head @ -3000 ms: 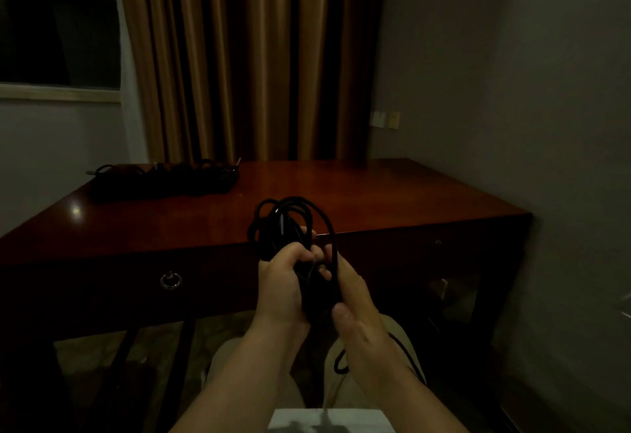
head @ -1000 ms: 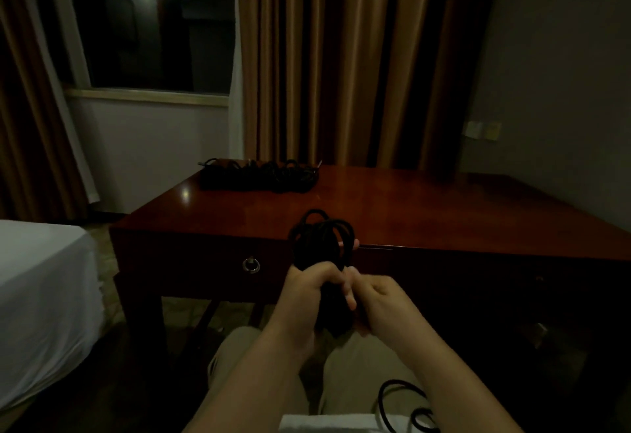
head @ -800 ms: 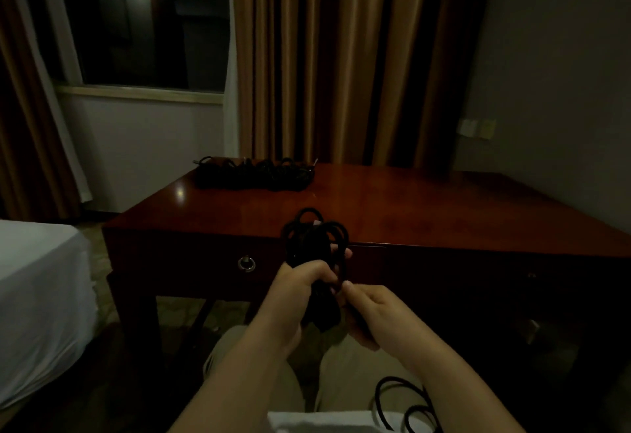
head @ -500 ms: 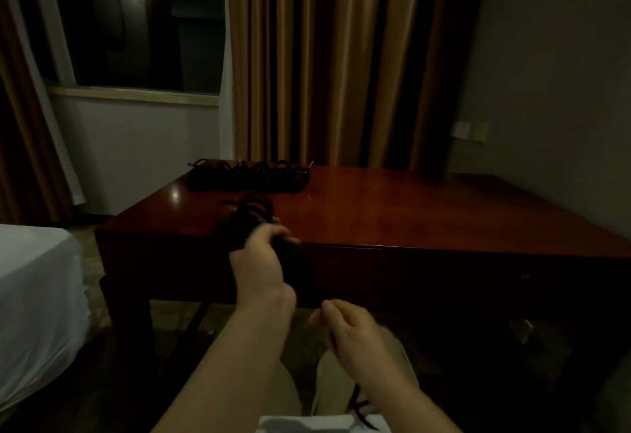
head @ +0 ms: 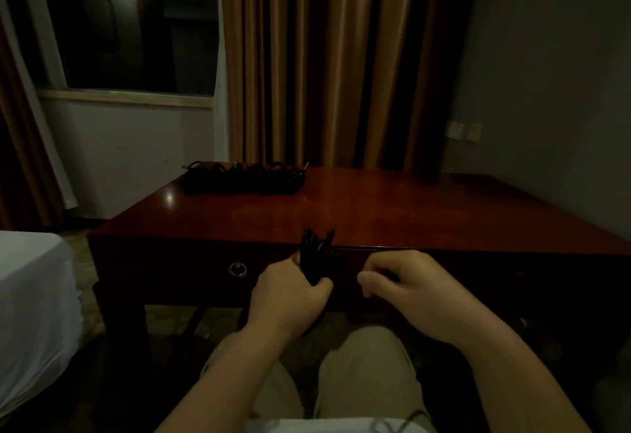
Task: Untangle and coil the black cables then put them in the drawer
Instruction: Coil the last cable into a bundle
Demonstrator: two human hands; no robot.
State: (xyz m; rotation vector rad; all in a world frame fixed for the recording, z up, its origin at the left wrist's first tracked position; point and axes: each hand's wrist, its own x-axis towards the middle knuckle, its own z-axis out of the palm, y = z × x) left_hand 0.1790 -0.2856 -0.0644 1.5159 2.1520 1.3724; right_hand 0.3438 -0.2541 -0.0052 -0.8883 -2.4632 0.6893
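Head view shows the left hand [head: 288, 291] gripping a small coiled bundle of black cable [head: 316, 256], its loops standing roughly upright against the dark front of the glossy reddish wooden desk [head: 392, 214]. The round metal ring pull [head: 237, 269] of the drawer sits just left of that hand, nearer to it than to the right hand [head: 406, 284], whose fingers curl loosely; whether they hold anything I cannot tell. More black cables [head: 244, 178] lie heaped at the far left of the desktop.
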